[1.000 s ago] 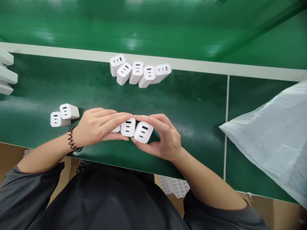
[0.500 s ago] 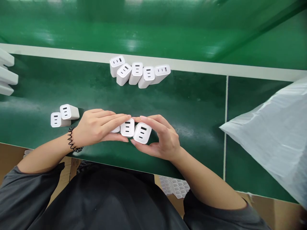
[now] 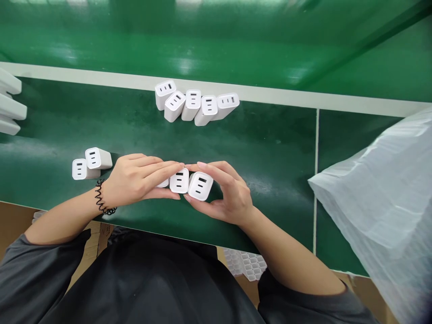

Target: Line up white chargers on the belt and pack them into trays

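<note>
In the head view, my left hand (image 3: 137, 177) is closed round white USB chargers, its thumb below and its fingers over the top. One charger (image 3: 179, 181) shows its port face at my fingertips; another, farther left, is mostly covered by the fingers. My right hand (image 3: 227, 191) pinches a white USB charger (image 3: 200, 186) between thumb and fingers. That charger is slightly tilted and sits right beside the one at my left fingertips. Each visible port face has one wide slot and two small ones.
Several white chargers (image 3: 192, 105) stand in a row near the pale strip (image 3: 276, 94). Two chargers (image 3: 97, 158) lie left of my left hand. White pieces (image 3: 11, 108) show at the left edge. A translucent plastic sheet (image 3: 378, 180) hangs over the green table's (image 3: 270, 148) right side.
The plastic sheet at the right has shifted, its lower part now hanging farther over the table's front edge. Both hands and the chargers they hold stay almost the same.
</note>
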A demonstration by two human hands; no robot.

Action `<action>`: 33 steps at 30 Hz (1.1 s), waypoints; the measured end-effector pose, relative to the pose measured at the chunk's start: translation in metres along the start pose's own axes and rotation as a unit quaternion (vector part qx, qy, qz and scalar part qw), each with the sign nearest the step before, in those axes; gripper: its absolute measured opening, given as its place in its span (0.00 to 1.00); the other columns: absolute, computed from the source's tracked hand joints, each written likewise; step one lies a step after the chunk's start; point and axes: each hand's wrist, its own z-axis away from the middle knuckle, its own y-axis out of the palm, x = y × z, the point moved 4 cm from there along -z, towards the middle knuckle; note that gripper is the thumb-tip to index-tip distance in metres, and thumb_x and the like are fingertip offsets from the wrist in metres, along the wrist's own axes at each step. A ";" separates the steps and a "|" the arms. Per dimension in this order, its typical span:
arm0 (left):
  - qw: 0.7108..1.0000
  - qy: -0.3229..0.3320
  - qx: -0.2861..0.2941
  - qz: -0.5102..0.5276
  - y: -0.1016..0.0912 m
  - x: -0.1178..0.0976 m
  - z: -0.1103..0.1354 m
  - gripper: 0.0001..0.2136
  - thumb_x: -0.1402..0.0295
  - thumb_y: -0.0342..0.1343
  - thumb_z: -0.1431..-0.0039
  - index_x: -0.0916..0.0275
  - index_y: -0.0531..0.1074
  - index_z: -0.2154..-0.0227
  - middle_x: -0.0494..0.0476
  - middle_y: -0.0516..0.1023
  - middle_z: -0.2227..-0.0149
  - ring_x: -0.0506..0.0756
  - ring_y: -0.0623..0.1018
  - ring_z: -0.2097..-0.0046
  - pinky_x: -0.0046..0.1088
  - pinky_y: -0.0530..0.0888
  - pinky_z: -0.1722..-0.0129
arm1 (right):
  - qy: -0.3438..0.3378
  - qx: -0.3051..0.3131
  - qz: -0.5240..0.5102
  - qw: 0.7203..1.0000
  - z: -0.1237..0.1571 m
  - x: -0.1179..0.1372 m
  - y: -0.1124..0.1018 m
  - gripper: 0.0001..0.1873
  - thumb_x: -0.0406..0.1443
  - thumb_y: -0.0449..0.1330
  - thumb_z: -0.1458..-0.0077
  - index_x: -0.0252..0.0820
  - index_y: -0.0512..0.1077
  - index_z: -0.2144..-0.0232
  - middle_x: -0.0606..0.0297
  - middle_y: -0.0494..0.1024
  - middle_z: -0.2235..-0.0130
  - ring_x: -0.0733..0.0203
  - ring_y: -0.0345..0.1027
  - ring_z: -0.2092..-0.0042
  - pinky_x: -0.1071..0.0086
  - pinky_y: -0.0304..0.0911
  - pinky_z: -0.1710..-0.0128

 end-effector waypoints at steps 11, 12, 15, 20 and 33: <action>1.000 -0.001 0.009 0.004 0.000 0.000 0.001 0.23 0.52 0.58 0.37 0.63 0.71 0.48 0.56 0.84 0.57 0.53 0.84 0.61 0.27 0.77 0.63 | -0.002 0.002 -0.006 1.000 0.001 -0.002 0.001 0.45 0.33 0.68 0.48 0.51 0.53 0.33 0.60 0.81 0.51 0.52 0.75 0.58 0.57 0.75 0.64; 1.000 -0.002 0.009 0.004 -0.001 0.000 0.001 0.22 0.52 0.58 0.37 0.63 0.71 0.48 0.56 0.84 0.57 0.53 0.84 0.61 0.27 0.77 0.63 | -0.002 0.002 -0.005 1.000 0.001 -0.002 0.001 0.45 0.33 0.68 0.48 0.51 0.53 0.33 0.60 0.81 0.51 0.53 0.75 0.58 0.58 0.75 0.64; 1.000 -0.002 0.011 0.002 -0.001 0.000 0.000 0.22 0.52 0.58 0.37 0.63 0.71 0.48 0.56 0.84 0.57 0.53 0.84 0.61 0.27 0.76 0.63 | -0.001 0.002 -0.001 1.000 0.001 -0.002 0.000 0.45 0.33 0.69 0.48 0.50 0.54 0.33 0.60 0.81 0.51 0.53 0.75 0.58 0.58 0.75 0.63; 1.000 0.003 0.007 0.004 -0.001 0.000 0.000 0.22 0.53 0.59 0.37 0.65 0.71 0.49 0.56 0.84 0.56 0.53 0.84 0.60 0.27 0.76 0.64 | -0.004 0.002 0.002 1.000 -0.001 -0.001 -0.001 0.44 0.33 0.68 0.48 0.49 0.54 0.33 0.59 0.82 0.51 0.53 0.74 0.58 0.58 0.75 0.63; 1.000 0.005 0.009 0.000 0.000 0.000 0.000 0.22 0.53 0.59 0.37 0.64 0.71 0.48 0.55 0.83 0.54 0.53 0.84 0.59 0.27 0.77 0.62 | 0.006 0.012 0.007 1.000 0.001 -0.003 0.001 0.43 0.34 0.68 0.47 0.51 0.53 0.34 0.60 0.81 0.51 0.53 0.75 0.58 0.57 0.75 0.63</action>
